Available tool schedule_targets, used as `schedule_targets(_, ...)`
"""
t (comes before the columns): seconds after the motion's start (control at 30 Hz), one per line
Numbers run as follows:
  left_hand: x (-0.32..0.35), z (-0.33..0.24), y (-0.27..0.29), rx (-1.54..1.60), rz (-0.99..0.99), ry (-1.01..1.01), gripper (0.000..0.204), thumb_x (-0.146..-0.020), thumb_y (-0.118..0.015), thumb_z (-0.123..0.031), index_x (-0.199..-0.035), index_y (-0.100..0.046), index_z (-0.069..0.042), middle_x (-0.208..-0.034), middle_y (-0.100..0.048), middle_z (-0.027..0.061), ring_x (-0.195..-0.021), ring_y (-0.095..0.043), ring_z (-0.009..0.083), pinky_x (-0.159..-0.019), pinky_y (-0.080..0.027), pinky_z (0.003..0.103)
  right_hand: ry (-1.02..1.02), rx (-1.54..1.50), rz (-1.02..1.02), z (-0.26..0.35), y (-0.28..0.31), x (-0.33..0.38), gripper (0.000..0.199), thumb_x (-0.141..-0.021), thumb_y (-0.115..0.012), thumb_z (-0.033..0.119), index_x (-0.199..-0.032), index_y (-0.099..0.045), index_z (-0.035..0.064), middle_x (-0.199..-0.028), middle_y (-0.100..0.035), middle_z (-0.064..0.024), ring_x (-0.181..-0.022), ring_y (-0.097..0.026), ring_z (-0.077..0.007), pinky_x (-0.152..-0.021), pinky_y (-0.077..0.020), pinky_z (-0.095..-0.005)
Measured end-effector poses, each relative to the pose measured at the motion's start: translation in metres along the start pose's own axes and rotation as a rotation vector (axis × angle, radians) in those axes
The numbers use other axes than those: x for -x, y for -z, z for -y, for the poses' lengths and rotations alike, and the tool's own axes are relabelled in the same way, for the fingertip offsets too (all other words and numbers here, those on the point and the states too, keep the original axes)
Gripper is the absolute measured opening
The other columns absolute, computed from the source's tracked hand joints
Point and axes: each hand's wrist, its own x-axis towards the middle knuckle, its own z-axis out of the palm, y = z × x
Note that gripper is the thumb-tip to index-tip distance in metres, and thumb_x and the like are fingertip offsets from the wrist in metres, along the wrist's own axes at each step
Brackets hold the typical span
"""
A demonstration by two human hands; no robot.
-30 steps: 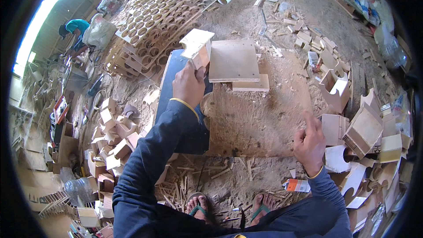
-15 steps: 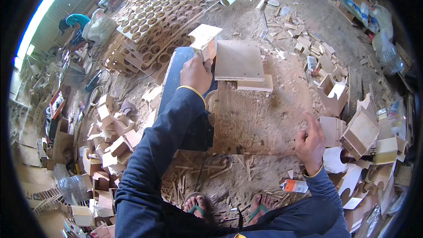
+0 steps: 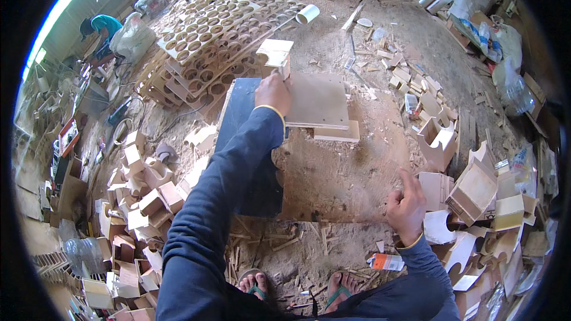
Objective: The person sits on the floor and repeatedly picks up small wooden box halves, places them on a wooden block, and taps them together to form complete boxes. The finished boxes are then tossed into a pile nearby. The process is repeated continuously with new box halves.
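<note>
My left hand [image 3: 273,92] reaches to the far side of a low work board and is closed on a small plywood box piece [image 3: 275,52]. The piece has a pale flat top and a pinkish side; my fingers hide its lower part. Right beside that hand lies a square plywood panel [image 3: 318,101], with a smaller plywood strip [image 3: 336,132] sticking out under its near edge. My right hand [image 3: 408,207] hovers at the board's right edge with nothing visible in it, index finger stretched and the others loosely curled.
The dusty work board [image 3: 333,184] has a dark blue sheet [image 3: 253,184] along its left. Cut plywood parts are heaped on the left [image 3: 151,202] and right [image 3: 473,187]. Beyond lie stacked panels with round holes [image 3: 208,24]. A person in a teal shirt [image 3: 107,25] bends over at far left.
My left hand has moved away from me and slightly right with the box piece, closer against the square panel. My right hand keeps its place by the board's edge. The view has shifted slightly.
</note>
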Motion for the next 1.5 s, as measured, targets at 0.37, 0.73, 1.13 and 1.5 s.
schedule_targets(0.37,-0.01,0.038,0.129,0.141,-0.272,-0.493,0.032,-0.092,-0.056,-0.017,-0.121,-0.062,-0.005,-0.094,-0.07,0.0183,-0.086,-0.07,0.0295,-0.078,-0.054,0.039,-0.041,0.021,0.049,-0.004,-0.001,0.002,0.047,-0.077,-0.054,0.006,-0.123,-0.057,0.0023,-0.108,-0.059,-0.0218,-0.093,-0.06,-0.0397,-0.079,-0.0512,-0.0458)
schedule_targets(0.73,-0.022,-0.005,0.094,-0.232,0.06,-0.329,0.065,-0.089,-0.059,-0.055,-0.135,-0.051,-0.011,-0.131,-0.054,0.0229,-0.119,-0.054,0.0374,-0.1,-0.045,0.041,-0.043,-0.015,0.024,-0.002,-0.001,0.001,0.044,-0.076,-0.052,0.003,-0.12,-0.058,0.0013,-0.11,-0.061,-0.0216,-0.1,-0.06,-0.0402,-0.087,-0.0496,-0.0448)
schedule_targets(1.13,0.048,0.047,0.063,0.268,0.15,-0.418,0.075,-0.083,-0.071,-0.013,-0.148,-0.034,-0.015,-0.144,-0.04,0.0254,-0.117,-0.055,0.0376,-0.091,-0.052,0.041,-0.007,-0.063,-0.031,-0.001,-0.001,0.0,0.043,-0.077,-0.053,0.003,-0.12,-0.057,0.0024,-0.094,-0.057,-0.0196,-0.087,-0.058,-0.0394,-0.075,-0.0487,-0.0477)
schedule_targets(1.5,0.03,0.033,0.033,0.189,-0.036,-0.438,0.075,-0.08,-0.07,-0.005,-0.145,-0.034,-0.014,-0.134,-0.051,0.0235,-0.117,-0.054,0.042,-0.097,-0.045,0.045,-0.057,-0.05,-0.005,0.001,-0.002,-0.002,0.045,-0.077,-0.053,0.003,-0.122,-0.057,0.0039,-0.1,-0.059,-0.0206,-0.088,-0.061,-0.0396,-0.075,-0.0505,-0.0469)
